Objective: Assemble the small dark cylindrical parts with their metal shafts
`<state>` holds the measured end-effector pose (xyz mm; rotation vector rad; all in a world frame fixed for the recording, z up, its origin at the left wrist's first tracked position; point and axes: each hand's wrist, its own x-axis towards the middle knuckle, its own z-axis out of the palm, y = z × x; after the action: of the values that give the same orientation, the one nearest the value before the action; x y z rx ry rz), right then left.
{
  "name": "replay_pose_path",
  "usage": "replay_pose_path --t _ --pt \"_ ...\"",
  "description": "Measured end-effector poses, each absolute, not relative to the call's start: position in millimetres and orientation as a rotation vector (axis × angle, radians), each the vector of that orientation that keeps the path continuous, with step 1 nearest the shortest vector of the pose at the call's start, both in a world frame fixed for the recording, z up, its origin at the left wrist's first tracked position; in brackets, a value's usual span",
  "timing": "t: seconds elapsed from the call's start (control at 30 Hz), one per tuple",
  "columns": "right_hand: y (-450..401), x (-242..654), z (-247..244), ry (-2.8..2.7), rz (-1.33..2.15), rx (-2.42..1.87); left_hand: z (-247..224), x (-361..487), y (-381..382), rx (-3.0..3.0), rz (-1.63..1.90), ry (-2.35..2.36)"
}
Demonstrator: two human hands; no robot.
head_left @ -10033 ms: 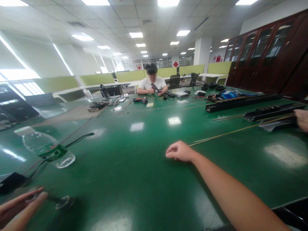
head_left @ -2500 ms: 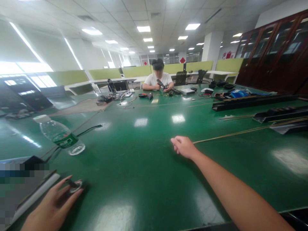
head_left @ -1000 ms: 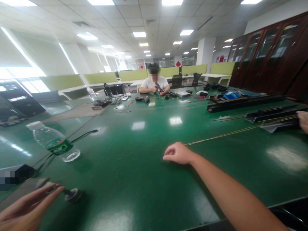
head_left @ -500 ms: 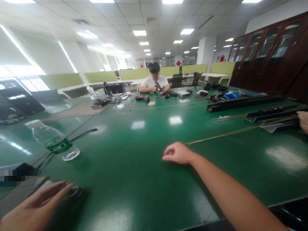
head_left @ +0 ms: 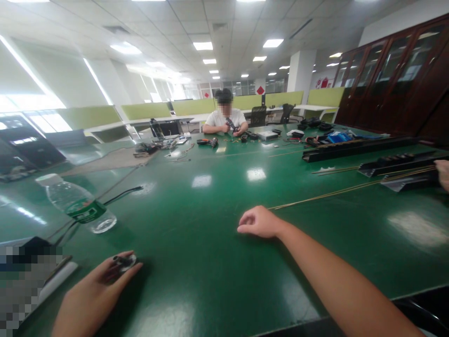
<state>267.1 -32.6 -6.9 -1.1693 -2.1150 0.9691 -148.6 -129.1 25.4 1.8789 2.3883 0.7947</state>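
Low at the left, my left hand (head_left: 91,295) holds a small round, partly clear object (head_left: 125,263) between thumb and fingers, just over the green table (head_left: 196,281). Near the table's middle rests my right hand (head_left: 258,223), its fingers curled into a loose pinch; whatever lies inside them, if anything, cannot be made out. Thin brass-coloured rods (head_left: 326,193) run from beside this hand toward the right edge. A clear bottle with a green label (head_left: 84,210) stands beyond my left hand.
Across the table a person in a white shirt (head_left: 210,122) holds a dark tool. Black metal channels (head_left: 354,150) lie at the right, near another person's hand (head_left: 444,174). An orange and black tool (head_left: 208,142) lies at the far side. A black cable (head_left: 122,194) crosses behind the bottle.
My left hand has moved right and slightly forward with the small round object, which now shows more clearly between its fingers. My right hand has stayed almost still.
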Motion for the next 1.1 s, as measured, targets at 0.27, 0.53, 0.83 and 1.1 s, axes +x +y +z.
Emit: replay_pose_path --t 0.27,0.53,0.83,1.1 --pt "-28 267 -12 -1.978 1.059 -1.138 54 -17 -67 2.301 0.885 1.613" --pt "-24 267 -20 -1.864 1.044 -1.084 15 47 -25 2.449 0.932 1.197" --pt "-31 260 -16 -1.951 0.933 -1.122 1 42 -25 2.352 1.041 1.155" --pt "-32 254 -18 -1.956 0.925 -1.074 2 46 -27 2.294 1.08 1.083"
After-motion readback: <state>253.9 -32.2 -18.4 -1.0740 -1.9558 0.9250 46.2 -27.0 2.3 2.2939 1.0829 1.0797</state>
